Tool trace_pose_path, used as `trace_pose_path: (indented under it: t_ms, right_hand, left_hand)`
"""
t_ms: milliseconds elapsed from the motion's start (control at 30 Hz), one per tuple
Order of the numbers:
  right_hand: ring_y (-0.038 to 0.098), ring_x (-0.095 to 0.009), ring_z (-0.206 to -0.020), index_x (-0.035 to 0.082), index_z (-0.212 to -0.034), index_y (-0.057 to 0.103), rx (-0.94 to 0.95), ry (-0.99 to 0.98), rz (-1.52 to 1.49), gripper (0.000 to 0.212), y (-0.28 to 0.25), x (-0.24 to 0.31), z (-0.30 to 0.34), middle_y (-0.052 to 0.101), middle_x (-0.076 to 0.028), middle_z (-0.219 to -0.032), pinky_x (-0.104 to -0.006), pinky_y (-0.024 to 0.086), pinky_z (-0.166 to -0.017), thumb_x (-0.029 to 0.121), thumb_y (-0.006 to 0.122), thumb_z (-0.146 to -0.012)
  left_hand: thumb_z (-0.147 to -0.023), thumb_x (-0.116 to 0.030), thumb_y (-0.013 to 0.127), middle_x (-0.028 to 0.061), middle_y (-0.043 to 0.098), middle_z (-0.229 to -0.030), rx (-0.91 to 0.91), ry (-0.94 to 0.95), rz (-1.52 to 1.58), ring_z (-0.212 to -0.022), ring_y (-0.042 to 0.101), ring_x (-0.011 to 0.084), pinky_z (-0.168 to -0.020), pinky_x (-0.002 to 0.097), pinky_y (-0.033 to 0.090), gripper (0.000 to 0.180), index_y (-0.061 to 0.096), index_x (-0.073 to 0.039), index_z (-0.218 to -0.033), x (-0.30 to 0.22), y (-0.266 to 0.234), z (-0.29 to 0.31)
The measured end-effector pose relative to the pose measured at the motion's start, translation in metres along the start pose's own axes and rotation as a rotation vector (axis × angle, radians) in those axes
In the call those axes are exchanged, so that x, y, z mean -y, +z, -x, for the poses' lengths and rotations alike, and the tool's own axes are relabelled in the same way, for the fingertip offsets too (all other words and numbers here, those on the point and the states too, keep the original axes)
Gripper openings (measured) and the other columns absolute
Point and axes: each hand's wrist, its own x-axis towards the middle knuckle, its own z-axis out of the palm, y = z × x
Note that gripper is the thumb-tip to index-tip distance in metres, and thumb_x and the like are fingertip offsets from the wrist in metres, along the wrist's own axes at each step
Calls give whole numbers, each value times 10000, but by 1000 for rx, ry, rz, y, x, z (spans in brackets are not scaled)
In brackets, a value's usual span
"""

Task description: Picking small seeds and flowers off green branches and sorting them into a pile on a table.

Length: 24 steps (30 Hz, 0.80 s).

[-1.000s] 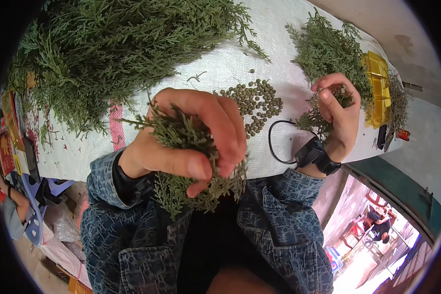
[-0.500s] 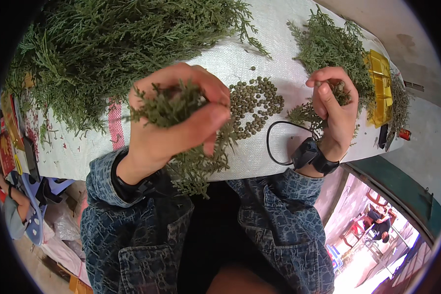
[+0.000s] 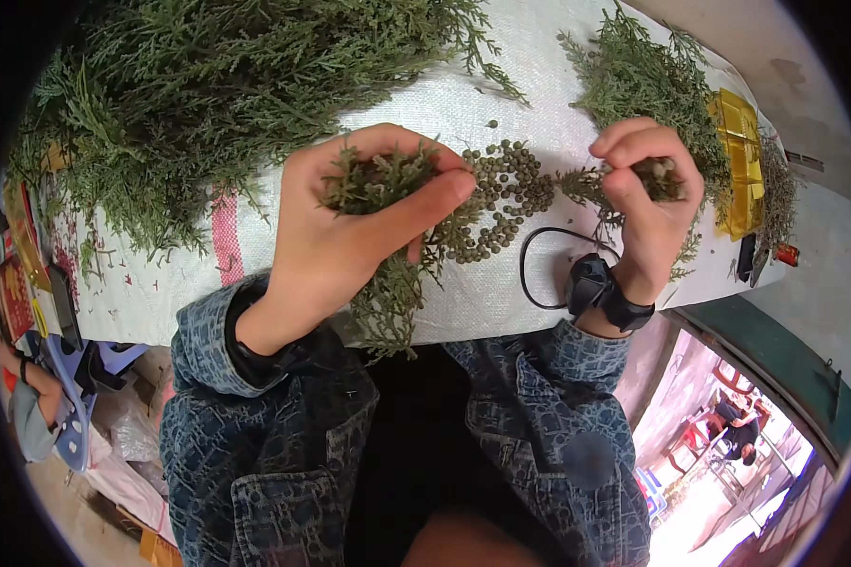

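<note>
A person in a blue patterned denim jacket (image 3: 284, 510) works over a tabletop covered by a white woven sheet (image 3: 487, 317), in what appears to be the picking of round cones from juniper-like greenery. The left hand (image 3: 336, 236) encircles an evergreen sprig (image 3: 380, 184), its thumb and fingers brought narrowly together at the tips while foliage hangs below the palm toward the sheet's near edge. The right hand (image 3: 657, 198), well apart, has its fingers curled around a clump of cones (image 3: 665, 178), seemingly mixed with bits of green; whether its fingertips pinch a single cone cannot be told. Between the two hands lies a loose pile of round cones (image 3: 531, 192), with a black cord (image 3: 523, 269) looped on its near side. A large heap of evergreen branches (image 3: 227, 104) spreads at the upper left; a smaller heap (image 3: 643, 85) rests beyond the right hand, beside a yellow compartmented tray (image 3: 742, 165). The next move, as judged here, calls for the left fingers to steady the sprig and the right ones to keep their gathered cones from spilling as they reach for more.
</note>
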Motion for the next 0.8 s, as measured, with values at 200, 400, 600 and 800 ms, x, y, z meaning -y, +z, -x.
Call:
trace_pose_path:
  t_ms: [200,400,600,800]
  right_hand:
    - [630,-162,-741,-18,-803,661,42,-56,288,148,12,4,-4,665,-108,-788,-257,485,-662,-82,708,-678]
    - [637,-168,-704,-9,-761,686,163,-100,295,138,20,8,-7,670,-105,-758,-265,486,-630,-80,708,-645]
    - [653,-175,-693,-14,-750,688,171,-69,318,108,25,7,-7,677,-97,-745,-266,501,-642,-56,724,-657]
    - [654,-169,-689,-13,-765,691,220,-55,388,108,30,10,-7,681,-91,-747,-260,500,-643,-26,739,-668]
  left_hand:
    - [-831,-87,709,45,666,-784,37,-53,99,-532,540,53,-466,210,422,133,680,17,-907,9,6,-5]
    - [-864,-64,656,113,673,-864,122,-127,70,-646,603,103,-485,228,447,109,648,29,-921,10,5,-7]
    - [-863,-83,663,108,675,-873,158,-85,69,-576,567,97,-497,233,441,155,669,36,-963,18,5,-9]
    - [-844,-103,698,15,667,-777,115,-17,141,-585,567,29,-475,188,440,189,687,-7,-1006,24,9,-9]
